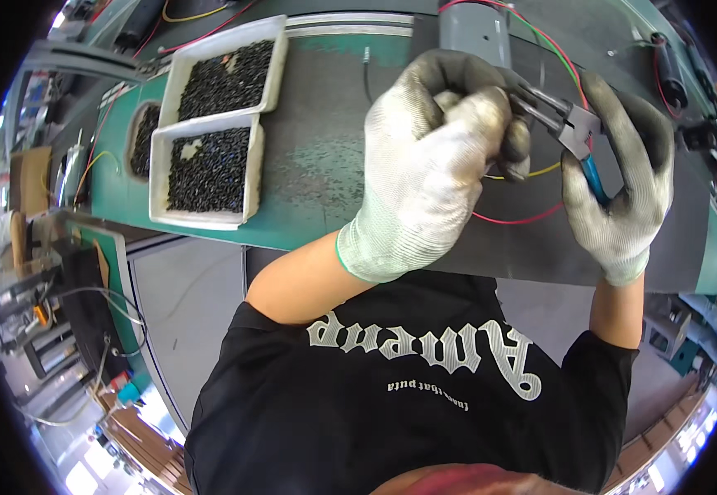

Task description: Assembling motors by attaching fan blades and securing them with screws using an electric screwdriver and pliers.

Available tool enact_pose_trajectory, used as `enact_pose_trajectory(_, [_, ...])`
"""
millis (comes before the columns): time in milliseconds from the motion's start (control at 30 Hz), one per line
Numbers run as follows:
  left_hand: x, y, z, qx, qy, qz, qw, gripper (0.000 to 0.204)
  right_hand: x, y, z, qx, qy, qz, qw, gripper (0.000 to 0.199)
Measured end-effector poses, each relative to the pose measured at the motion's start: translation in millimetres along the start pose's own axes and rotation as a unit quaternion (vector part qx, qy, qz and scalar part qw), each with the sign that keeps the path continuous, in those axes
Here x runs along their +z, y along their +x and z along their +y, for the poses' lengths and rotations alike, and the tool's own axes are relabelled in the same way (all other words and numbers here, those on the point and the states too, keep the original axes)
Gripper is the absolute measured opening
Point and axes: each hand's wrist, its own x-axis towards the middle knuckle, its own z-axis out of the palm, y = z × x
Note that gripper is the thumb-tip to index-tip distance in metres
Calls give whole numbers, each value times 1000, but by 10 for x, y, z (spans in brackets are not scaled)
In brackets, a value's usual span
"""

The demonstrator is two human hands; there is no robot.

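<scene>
My left hand (437, 157), in a white glove with grey-coated fingers, is closed with its fingertips pinched together. What it pinches is hidden by the fingers. My right hand (626, 169), gloved the same way, holds a blue-handled tool with a grey metal head (579, 132) between thumb and fingers. Two dark rod-like parts (544, 114) run from that head toward my left fingertips; whether the left hand grips them I cannot tell. Just beyond my left hand stands a grey cylinder (475, 37), with red and green wires (531, 26) above and beside it.
Two white trays (257, 173) of small black pieces sit on the green bench at the left, beside a hole (142, 140) holding more pieces. A dark mat (317, 91) with scattered specks covers the middle. Red and yellow wires (519, 221) trail under my hands. A black cylinder (669, 74) lies far right.
</scene>
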Motion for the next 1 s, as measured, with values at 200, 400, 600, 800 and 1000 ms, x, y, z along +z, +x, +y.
enact_pose_trajectory(200, [-51, 41, -122, -6, -42, -45, 998, 5, -120, -113, -10, -3, -41, 24, 999, 53])
enact_pose_trajectory(400, [-94, 33, -187, 34, 38, -31, 998, 5, -38, -93, -1, 6, -75, -14, 997, 56])
enact_pose_trajectory(600, [-163, 44, -220, 63, 54, -34, 996, 7, -2, -94, 3, 6, -54, 3, 998, 56])
enact_pose_trajectory(800, [-207, 42, -243, 59, 73, -1, 996, 10, 107, -115, -15, 40, -77, -31, 996, 55])
enact_pose_trajectory(1000, [-171, 70, -249, 52, 27, 31, 998, 11, 132, -131, 14, 29, -67, -27, 997, 54])
